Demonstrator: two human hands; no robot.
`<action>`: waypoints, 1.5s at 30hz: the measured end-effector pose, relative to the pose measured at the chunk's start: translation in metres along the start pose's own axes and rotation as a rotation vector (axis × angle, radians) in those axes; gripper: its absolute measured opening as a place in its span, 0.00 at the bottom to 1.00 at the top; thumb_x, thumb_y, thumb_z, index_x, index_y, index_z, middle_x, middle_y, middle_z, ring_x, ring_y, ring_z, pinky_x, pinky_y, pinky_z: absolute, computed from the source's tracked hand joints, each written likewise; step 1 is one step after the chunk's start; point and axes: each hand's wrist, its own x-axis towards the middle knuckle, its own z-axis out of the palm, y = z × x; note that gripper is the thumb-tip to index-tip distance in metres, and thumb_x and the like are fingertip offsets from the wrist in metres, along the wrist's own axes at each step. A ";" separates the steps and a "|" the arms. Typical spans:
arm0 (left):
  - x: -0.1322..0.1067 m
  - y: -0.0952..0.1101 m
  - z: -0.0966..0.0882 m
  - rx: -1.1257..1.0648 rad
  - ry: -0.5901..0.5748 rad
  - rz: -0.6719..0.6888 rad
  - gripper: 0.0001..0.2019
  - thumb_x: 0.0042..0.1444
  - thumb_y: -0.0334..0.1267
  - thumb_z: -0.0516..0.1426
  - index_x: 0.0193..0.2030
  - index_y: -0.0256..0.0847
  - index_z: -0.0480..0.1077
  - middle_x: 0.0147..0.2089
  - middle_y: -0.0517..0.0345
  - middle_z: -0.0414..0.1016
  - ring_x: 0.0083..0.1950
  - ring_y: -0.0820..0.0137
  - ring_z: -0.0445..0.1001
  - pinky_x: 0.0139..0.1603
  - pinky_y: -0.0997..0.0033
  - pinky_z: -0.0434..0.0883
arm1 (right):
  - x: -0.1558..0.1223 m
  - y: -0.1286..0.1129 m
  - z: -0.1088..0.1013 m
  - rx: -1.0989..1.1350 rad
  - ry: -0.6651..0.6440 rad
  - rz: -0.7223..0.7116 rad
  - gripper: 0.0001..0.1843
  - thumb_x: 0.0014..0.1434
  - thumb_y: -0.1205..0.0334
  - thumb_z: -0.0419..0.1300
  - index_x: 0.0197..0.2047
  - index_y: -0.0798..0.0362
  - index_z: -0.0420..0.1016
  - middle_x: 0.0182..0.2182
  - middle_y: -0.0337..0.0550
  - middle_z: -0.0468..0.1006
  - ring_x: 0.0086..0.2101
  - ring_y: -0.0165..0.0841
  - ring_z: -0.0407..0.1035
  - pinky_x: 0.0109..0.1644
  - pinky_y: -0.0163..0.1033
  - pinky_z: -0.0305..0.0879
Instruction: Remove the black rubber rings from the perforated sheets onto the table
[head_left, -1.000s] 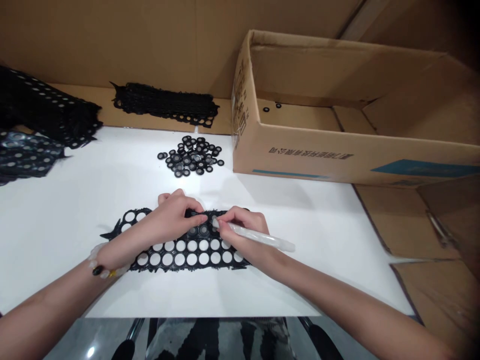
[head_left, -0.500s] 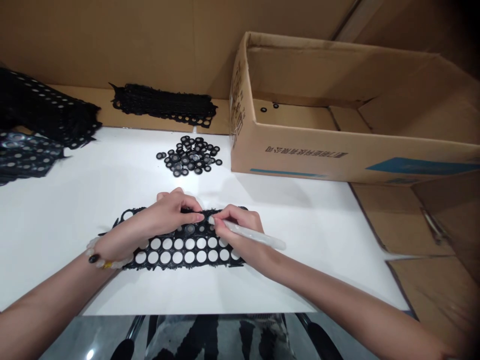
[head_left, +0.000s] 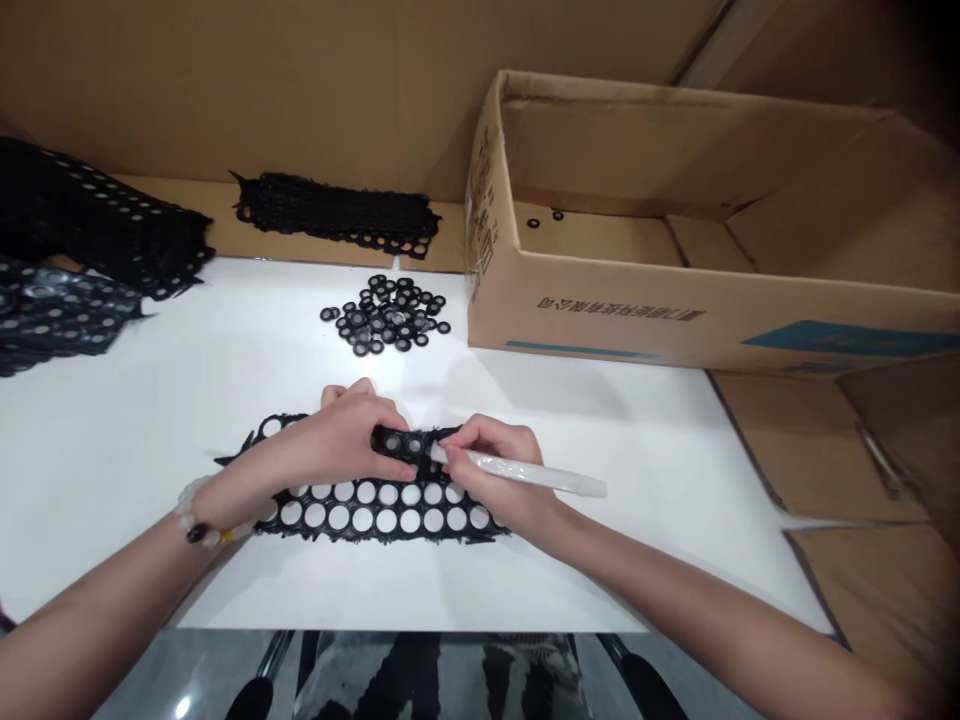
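A black rubber sheet (head_left: 375,505) with rows of round holes lies flat on the white table. Its nearer rows show white through the holes, while some farther ones still hold dark rings with grey centres. My left hand (head_left: 349,435) rests across the sheet, gripping it, thumb and index finger spread around a few rings. In my right hand (head_left: 495,455) is a white pen-like tool (head_left: 547,478), its tip at the sheet just right of my left fingers. The exact contact at the tip is hidden by my fingers. Behind the sheet sits a pile of loose black rings (head_left: 390,315).
A large cardboard box (head_left: 600,300) stands at the back right with a couple of rings inside. Stacked black sheets (head_left: 337,215) lie along the back, and more sheets (head_left: 97,230) are heaped at the left. Cardboard flaps (head_left: 795,430) lie at the right edge.
My left thumb has moved nearer to me, widening its gap from the index finger and uncovering rings. The tool has shifted slightly right and down. The whole view has shifted a little.
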 end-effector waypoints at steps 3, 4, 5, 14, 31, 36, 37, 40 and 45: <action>0.002 0.000 0.002 0.002 -0.052 -0.008 0.15 0.52 0.53 0.58 0.27 0.44 0.73 0.33 0.58 0.75 0.44 0.59 0.62 0.50 0.54 0.53 | -0.001 -0.001 0.001 0.005 0.009 -0.030 0.05 0.50 0.64 0.61 0.24 0.53 0.72 0.22 0.40 0.77 0.22 0.30 0.68 0.25 0.33 0.62; 0.002 -0.001 0.002 -0.004 -0.039 -0.014 0.14 0.52 0.52 0.58 0.27 0.44 0.73 0.33 0.58 0.75 0.45 0.59 0.62 0.51 0.55 0.53 | -0.002 -0.001 0.001 0.011 0.013 -0.049 0.04 0.49 0.64 0.61 0.24 0.53 0.72 0.22 0.40 0.77 0.21 0.30 0.67 0.24 0.33 0.61; 0.003 -0.003 0.001 -0.011 -0.026 -0.018 0.14 0.52 0.51 0.58 0.27 0.43 0.73 0.33 0.59 0.74 0.44 0.59 0.63 0.51 0.55 0.53 | -0.003 -0.001 0.001 0.018 0.018 -0.070 0.04 0.49 0.65 0.61 0.24 0.53 0.72 0.21 0.40 0.77 0.20 0.29 0.66 0.23 0.32 0.60; 0.003 -0.013 -0.003 -0.009 -0.003 -0.031 0.17 0.52 0.55 0.56 0.27 0.43 0.72 0.29 0.60 0.69 0.40 0.61 0.67 0.49 0.61 0.59 | -0.004 0.004 0.002 -0.118 -0.081 -0.124 0.04 0.51 0.69 0.59 0.26 0.52 0.72 0.21 0.35 0.73 0.20 0.26 0.62 0.23 0.31 0.57; 0.003 -0.009 -0.002 -0.069 0.030 -0.068 0.17 0.51 0.54 0.56 0.25 0.42 0.70 0.27 0.61 0.63 0.37 0.64 0.65 0.48 0.61 0.60 | -0.001 0.002 0.005 -0.123 -0.079 -0.078 0.05 0.52 0.68 0.59 0.26 0.52 0.71 0.20 0.32 0.69 0.22 0.26 0.62 0.26 0.30 0.56; 0.004 -0.008 -0.004 -0.130 -0.011 -0.062 0.18 0.51 0.55 0.57 0.24 0.41 0.69 0.27 0.61 0.62 0.37 0.64 0.66 0.44 0.64 0.63 | 0.000 0.000 0.008 -0.165 -0.070 -0.078 0.05 0.54 0.68 0.59 0.28 0.51 0.73 0.21 0.32 0.72 0.23 0.26 0.64 0.27 0.30 0.57; 0.004 -0.009 -0.004 -0.140 -0.022 -0.056 0.19 0.51 0.55 0.57 0.24 0.41 0.69 0.27 0.61 0.62 0.37 0.64 0.66 0.44 0.64 0.63 | 0.000 -0.001 0.008 -0.166 -0.073 -0.079 0.05 0.54 0.68 0.59 0.28 0.51 0.74 0.21 0.32 0.72 0.23 0.26 0.64 0.27 0.30 0.57; 0.003 -0.012 -0.007 -0.132 -0.031 -0.039 0.18 0.51 0.55 0.57 0.24 0.42 0.69 0.27 0.60 0.64 0.37 0.64 0.67 0.42 0.65 0.63 | 0.000 -0.002 0.007 -0.129 -0.070 -0.065 0.04 0.52 0.67 0.59 0.27 0.51 0.73 0.21 0.33 0.72 0.22 0.27 0.64 0.26 0.30 0.58; -0.003 -0.013 -0.017 0.017 -0.033 -0.061 0.16 0.50 0.54 0.57 0.26 0.42 0.71 0.32 0.57 0.70 0.38 0.63 0.69 0.40 0.67 0.63 | 0.001 0.000 0.001 0.057 0.007 -0.012 0.04 0.51 0.63 0.60 0.25 0.52 0.71 0.21 0.37 0.74 0.23 0.30 0.68 0.25 0.33 0.61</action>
